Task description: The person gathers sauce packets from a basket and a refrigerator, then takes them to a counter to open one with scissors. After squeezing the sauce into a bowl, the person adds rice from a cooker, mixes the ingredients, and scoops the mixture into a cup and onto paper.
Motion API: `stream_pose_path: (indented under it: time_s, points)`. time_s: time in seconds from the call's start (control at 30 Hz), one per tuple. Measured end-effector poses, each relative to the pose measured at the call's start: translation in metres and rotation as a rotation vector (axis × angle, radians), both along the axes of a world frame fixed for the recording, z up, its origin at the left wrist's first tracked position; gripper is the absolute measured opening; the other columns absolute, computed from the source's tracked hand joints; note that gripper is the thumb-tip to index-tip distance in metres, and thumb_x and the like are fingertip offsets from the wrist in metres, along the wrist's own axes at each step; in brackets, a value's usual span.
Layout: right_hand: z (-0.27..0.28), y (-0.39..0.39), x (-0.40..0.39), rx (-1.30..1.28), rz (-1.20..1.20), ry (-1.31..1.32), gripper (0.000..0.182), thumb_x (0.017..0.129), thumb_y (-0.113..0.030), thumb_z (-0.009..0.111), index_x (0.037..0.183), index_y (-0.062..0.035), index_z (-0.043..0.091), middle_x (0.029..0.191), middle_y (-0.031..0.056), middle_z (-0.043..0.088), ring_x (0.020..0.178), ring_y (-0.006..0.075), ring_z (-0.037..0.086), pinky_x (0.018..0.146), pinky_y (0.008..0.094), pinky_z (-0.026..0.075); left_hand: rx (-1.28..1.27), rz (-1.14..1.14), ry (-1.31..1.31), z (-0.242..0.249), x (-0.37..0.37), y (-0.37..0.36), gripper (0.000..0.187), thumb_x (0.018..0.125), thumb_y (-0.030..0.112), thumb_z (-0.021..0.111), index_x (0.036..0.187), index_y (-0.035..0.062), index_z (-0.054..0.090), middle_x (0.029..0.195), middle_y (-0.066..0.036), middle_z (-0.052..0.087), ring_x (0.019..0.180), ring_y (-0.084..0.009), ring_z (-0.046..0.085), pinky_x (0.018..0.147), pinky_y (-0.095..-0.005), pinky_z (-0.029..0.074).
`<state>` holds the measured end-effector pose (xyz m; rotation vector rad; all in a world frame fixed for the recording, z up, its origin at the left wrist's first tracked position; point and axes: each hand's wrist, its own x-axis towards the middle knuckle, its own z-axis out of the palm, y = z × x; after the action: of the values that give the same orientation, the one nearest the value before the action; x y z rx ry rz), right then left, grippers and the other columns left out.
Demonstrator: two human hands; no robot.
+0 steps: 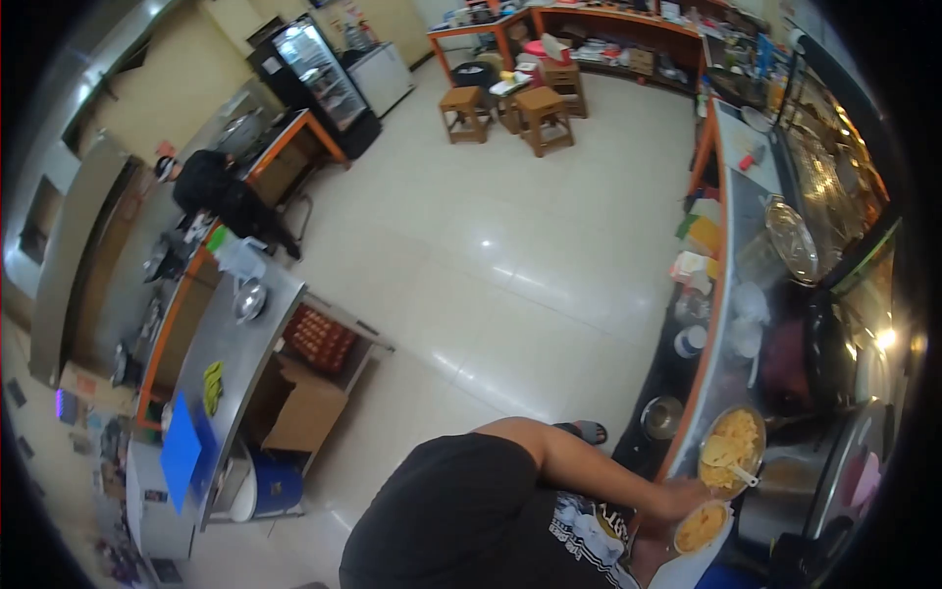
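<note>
My left hand (679, 499) reaches over the counter at the lower right, between a large metal bowl of yellow-orange food (738, 432) and a smaller container of similar food (699, 530). Its fingers are blurred, so their grip is unclear. A utensil with a white handle (744, 475) rests in the large bowl. Beside the smaller container, low in the view, my right hand (652, 552) shows only in part, with its fingers hidden.
A steel pot (785, 481) stands right of the large bowl. On the lower shelf is a metal bowl (662, 417). Another person (221, 191) stands at the far left counter. Stools (543, 113) stand at the back. A steel table (250, 344) is at left.
</note>
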<state>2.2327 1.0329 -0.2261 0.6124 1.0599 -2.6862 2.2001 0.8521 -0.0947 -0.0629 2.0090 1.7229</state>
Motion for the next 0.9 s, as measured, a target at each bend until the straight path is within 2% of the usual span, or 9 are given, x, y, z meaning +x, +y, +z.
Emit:
stream_pose_path:
  time_s: [0.03, 0.13, 0.23, 0.4, 0.47, 0.5, 0.6, 0.67, 0.9]
  points:
    - [-0.003, 0.021, 0.005, -0.101, -0.009, -0.077, 0.054, 0.099, -0.040, 0.053, 0.140, -0.0050, 0.049, 0.143, 0.0156, 0.052, 0.130, 0.0305, 0.051, 0.113, 0.0456, 0.040, -0.144, 0.114, 0.187, -0.001, 0.017, 0.008, 0.047, 0.105, 0.044, 0.036, 0.128, 0.0098, 0.060, 0.125, -0.022, 0.048, 0.116, -0.0413, 0.045, 0.096, -0.0531, 0.035]
    - [-0.015, 0.064, 0.013, -0.224, -0.050, -0.189, 0.055, 0.098, -0.041, 0.054, 0.140, -0.0054, 0.049, 0.143, 0.0155, 0.052, 0.129, 0.0306, 0.052, 0.113, 0.0455, 0.040, -0.369, 0.033, 0.430, -0.008, 0.040, 0.010, 0.042, 0.100, 0.041, 0.045, 0.122, 0.0098, 0.062, 0.120, -0.019, 0.045, 0.108, -0.0359, 0.045, 0.089, -0.0509, 0.035]
    - [-0.029, 0.092, 0.023, -0.299, -0.092, -0.246, 0.056, 0.098, -0.041, 0.054, 0.140, -0.0058, 0.049, 0.143, 0.0155, 0.052, 0.129, 0.0307, 0.052, 0.112, 0.0455, 0.040, -0.497, 0.014, 0.603, -0.035, 0.057, 0.015, 0.040, 0.096, 0.038, 0.051, 0.123, 0.0105, 0.062, 0.124, -0.020, 0.045, 0.113, -0.0366, 0.045, 0.092, -0.0491, 0.037]
    - [-0.051, 0.144, 0.046, -0.391, -0.183, -0.274, 0.057, 0.097, -0.042, 0.055, 0.141, -0.0064, 0.049, 0.142, 0.0154, 0.052, 0.128, 0.0310, 0.053, 0.112, 0.0454, 0.041, -0.527, -0.314, 0.644, -0.094, 0.052, 0.033, 0.042, 0.093, 0.035, 0.056, 0.127, 0.0113, 0.061, 0.141, -0.023, 0.042, 0.129, -0.0372, 0.044, 0.100, -0.0515, 0.042]
    - [-0.064, 0.164, 0.080, -0.460, -0.280, -0.248, 0.058, 0.097, -0.043, 0.055, 0.141, -0.0067, 0.049, 0.142, 0.0154, 0.052, 0.128, 0.0310, 0.053, 0.112, 0.0454, 0.041, -0.474, -0.496, 0.675, -0.155, 0.037, 0.050, 0.043, 0.089, 0.028, 0.059, 0.129, 0.0129, 0.060, 0.148, -0.024, 0.042, 0.134, -0.0358, 0.046, 0.103, -0.0515, 0.045]
    - [-0.060, 0.153, 0.097, -0.517, -0.346, -0.215, 0.058, 0.097, -0.043, 0.056, 0.141, -0.0068, 0.049, 0.142, 0.0154, 0.052, 0.128, 0.0311, 0.054, 0.112, 0.0454, 0.041, -0.706, -0.686, 0.579, -0.115, 0.035, 0.038, 0.040, 0.089, 0.023, 0.057, 0.127, 0.0105, 0.059, 0.143, -0.023, 0.047, 0.131, -0.0366, 0.049, 0.102, -0.0480, 0.047]
    - [-0.052, 0.132, 0.112, -0.528, -0.410, 0.189, 0.060, 0.091, -0.050, 0.061, 0.135, -0.0098, 0.054, 0.127, 0.0136, 0.062, 0.111, 0.0298, 0.061, 0.096, 0.0443, 0.052, -0.710, -0.736, 1.010, -0.125, 0.012, 0.032, 0.037, 0.091, 0.021, 0.056, 0.124, 0.0029, 0.058, 0.139, -0.024, 0.050, 0.125, -0.0377, 0.052, 0.102, -0.0459, 0.044]
    - [0.010, 0.106, 0.115, -0.569, -0.395, 0.151, 0.063, 0.090, -0.058, 0.058, 0.132, -0.0116, 0.056, 0.123, 0.0136, 0.062, 0.104, 0.0338, 0.062, 0.081, 0.0426, 0.057, -0.529, -0.684, 0.985, -0.101, 0.005, 0.026, 0.040, 0.090, 0.023, 0.061, 0.127, 0.0053, 0.062, 0.143, -0.022, 0.048, 0.130, -0.0397, 0.047, 0.107, -0.0509, 0.038]
    - [0.065, 0.072, 0.121, -0.277, -0.649, -0.046, 0.064, 0.093, -0.065, 0.048, 0.135, -0.0164, 0.056, 0.126, 0.0133, 0.061, 0.110, 0.0300, 0.061, 0.092, 0.0424, 0.053, -0.574, -0.686, 1.012, -0.107, 0.013, 0.021, 0.039, 0.090, 0.031, 0.065, 0.126, 0.0137, 0.066, 0.147, -0.016, 0.048, 0.138, -0.0368, 0.040, 0.109, -0.0541, 0.031]
